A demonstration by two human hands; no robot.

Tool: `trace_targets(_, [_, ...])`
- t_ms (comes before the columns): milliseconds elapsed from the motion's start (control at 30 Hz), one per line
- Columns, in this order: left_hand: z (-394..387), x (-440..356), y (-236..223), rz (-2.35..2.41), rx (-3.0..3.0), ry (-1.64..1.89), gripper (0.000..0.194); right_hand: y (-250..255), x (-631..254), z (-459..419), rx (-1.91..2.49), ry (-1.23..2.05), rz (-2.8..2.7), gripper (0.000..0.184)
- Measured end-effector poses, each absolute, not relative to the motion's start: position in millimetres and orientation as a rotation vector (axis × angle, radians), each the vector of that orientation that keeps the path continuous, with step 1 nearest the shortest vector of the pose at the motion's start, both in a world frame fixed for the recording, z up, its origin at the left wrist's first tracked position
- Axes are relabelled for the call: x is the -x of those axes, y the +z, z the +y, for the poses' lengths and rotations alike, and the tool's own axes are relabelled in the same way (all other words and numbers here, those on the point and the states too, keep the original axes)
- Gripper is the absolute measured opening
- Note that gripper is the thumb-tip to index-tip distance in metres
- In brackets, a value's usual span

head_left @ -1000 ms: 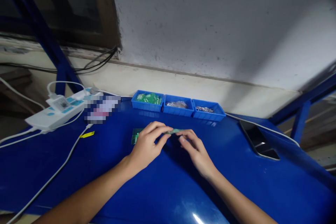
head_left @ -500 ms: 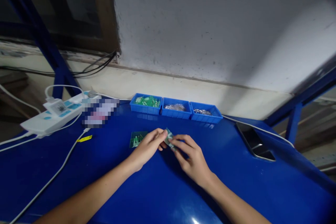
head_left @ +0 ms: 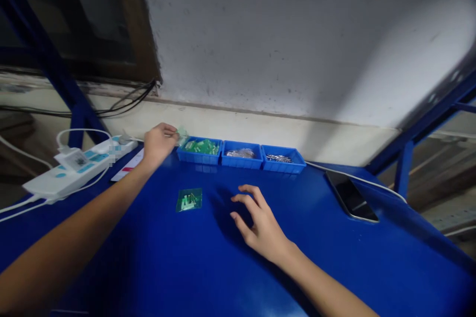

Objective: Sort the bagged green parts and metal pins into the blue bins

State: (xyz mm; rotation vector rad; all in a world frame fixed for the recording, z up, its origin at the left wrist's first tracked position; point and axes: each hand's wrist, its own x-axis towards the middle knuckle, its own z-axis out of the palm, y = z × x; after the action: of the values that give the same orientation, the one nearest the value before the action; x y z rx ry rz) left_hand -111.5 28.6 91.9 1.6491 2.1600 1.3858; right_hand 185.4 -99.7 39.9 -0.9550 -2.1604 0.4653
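Note:
My left hand [head_left: 160, 142] reaches to the back left, its fingers closed on a small clear plastic bag [head_left: 182, 134]. The bag has pale green contents, partly blurred, and hangs at the left edge of a blue bin [head_left: 201, 159] of green pieces. Over the middle of the table my right hand [head_left: 258, 220] hovers with its fingers apart and nothing in them. To its left, another small clear bag [head_left: 189, 200] lies flat, with pale green pieces and thin screw-like parts inside.
Beside the first bin stand a blue bin [head_left: 241, 162] of clear plastic bags and a blue bin [head_left: 284, 166] of metal screw-like parts. A phone [head_left: 351, 196] lies at the right. At the left are a white power strip [head_left: 74, 171] with cables and a partly covered pale item [head_left: 128, 164].
Both hands were together at the small bag over the table's middle. My left hand has carried it back and left to the green-piece bin; my right hand has let go and opened.

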Motion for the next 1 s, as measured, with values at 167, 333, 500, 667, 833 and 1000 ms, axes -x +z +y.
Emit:
trace_targets(167, [42,106,93,2.452,-2.016,0.953,0.017,38,-186,-97,0.977,0.461,-2.184,0.03])
trace_targets(333, [39,69,75,2.496,-2.068,0.596,0.024,35,-187,-95,1.003,0.488,-2.227,0.034])
trace_targets(500, [13,61,69,2.259,-2.294,0.817,0.031,34,-189,-92,1.04,0.496,-2.296,0.034])
trace_targets(667, [-43,82,56,1.92,-2.191,0.353,0.03,33,-189,-92,1.018,0.486,-2.349,0.031])
trace_targets(833, [-71,89,38,1.853,-2.064,0.46,0.031,32,-187,-89,0.999,0.488,-2.376,0.025])
trace_targets(1000, [-78,47,34,1.679,-1.99,1.014,0.017,30,-179,-85,1.065,0.856,-2.074,0.026])
